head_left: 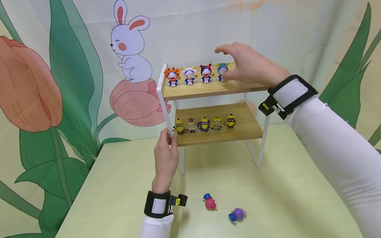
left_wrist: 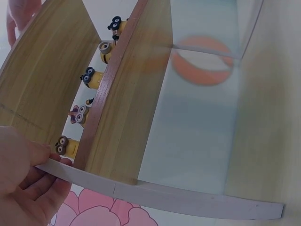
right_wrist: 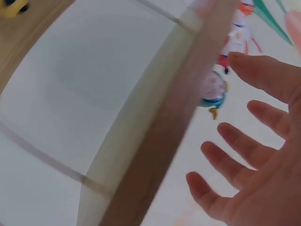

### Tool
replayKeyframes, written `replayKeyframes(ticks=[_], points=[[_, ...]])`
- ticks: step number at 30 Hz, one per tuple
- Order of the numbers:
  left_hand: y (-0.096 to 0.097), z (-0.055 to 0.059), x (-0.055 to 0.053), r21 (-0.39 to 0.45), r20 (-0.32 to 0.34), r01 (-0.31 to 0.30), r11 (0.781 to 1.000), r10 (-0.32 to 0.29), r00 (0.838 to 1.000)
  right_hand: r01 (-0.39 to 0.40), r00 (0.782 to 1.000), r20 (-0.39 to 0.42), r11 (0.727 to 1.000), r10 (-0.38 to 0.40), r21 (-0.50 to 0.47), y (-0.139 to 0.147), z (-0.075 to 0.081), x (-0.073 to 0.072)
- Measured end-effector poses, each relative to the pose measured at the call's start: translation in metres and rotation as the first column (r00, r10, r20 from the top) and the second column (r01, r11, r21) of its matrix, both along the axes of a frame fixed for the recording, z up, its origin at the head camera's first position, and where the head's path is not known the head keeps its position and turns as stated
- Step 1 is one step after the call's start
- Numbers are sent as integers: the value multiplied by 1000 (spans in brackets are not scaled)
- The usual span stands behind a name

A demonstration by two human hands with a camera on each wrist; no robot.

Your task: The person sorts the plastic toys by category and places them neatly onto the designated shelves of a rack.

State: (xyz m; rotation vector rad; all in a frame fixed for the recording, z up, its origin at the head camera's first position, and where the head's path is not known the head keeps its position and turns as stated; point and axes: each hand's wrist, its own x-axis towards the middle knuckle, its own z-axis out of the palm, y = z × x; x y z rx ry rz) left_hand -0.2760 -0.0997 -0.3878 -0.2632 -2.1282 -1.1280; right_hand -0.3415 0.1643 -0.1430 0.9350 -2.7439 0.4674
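Observation:
My left hand [head_left: 166, 160] grips the white side frame [head_left: 164, 110] of a two-tier wooden shelf, thumb in front and fingers curled behind. Above the upper board [head_left: 193, 91], my right hand [head_left: 251, 62] is spread with nothing between its fingers. Its thumb overlaps the edge of a blue cat figurine in a teal hat [head_left: 222, 70]; in the right wrist view the figurine [right_wrist: 214, 90] shows beyond the thumb. To its left stand similar figurines: one in a red and black hood [head_left: 206, 73], one in a white hat [head_left: 189, 76] and one in an orange crab hat [head_left: 172, 77].
Several yellow minion figurines [head_left: 204, 124] stand in a row on the lower board [head_left: 247, 127]. On the table [head_left: 119, 198] in front lie a pink figurine with a blue hat [head_left: 210, 203] and a purple one [head_left: 238, 214]. A printed cloth with a rabbit [head_left: 131, 49] hangs behind.

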Motion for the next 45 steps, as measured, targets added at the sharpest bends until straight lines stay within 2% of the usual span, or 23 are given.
replayKeyframes(ticks=[4,8,12,15,23,30,36,42,45], points=[[-2,-1,0,5,4,-5,1000,5,1000,20,997,83,989,-8,-146,6,0,16],[-2,-3,0,7,12,-4,1000,4,1000,38,990,143,951,7,-306,14,-8,44],[-1,-3,0,12,2,-7,1000,7,1000,25,991,129,912,30,-408,20,-18,70],[-1,-2,-1,8,-3,-1,1000,1,1000,20,993,114,890,36,-455,25,-26,84],[-4,-3,2,6,-8,-28,1000,28,1000,-87,993,24,868,113,-489,31,-54,102],[-2,-2,1,-27,-13,-16,1000,16,1000,-179,982,-24,871,189,-457,40,-97,115],[0,-3,-2,-7,-30,-22,1000,21,999,-181,979,4,869,206,-460,49,-124,116],[2,-5,-1,-20,-31,-23,1000,23,999,-140,977,91,902,192,-408,54,-148,119],[-1,-3,0,-27,-46,-31,999,30,999,-174,963,129,915,235,-364,50,-157,118]])
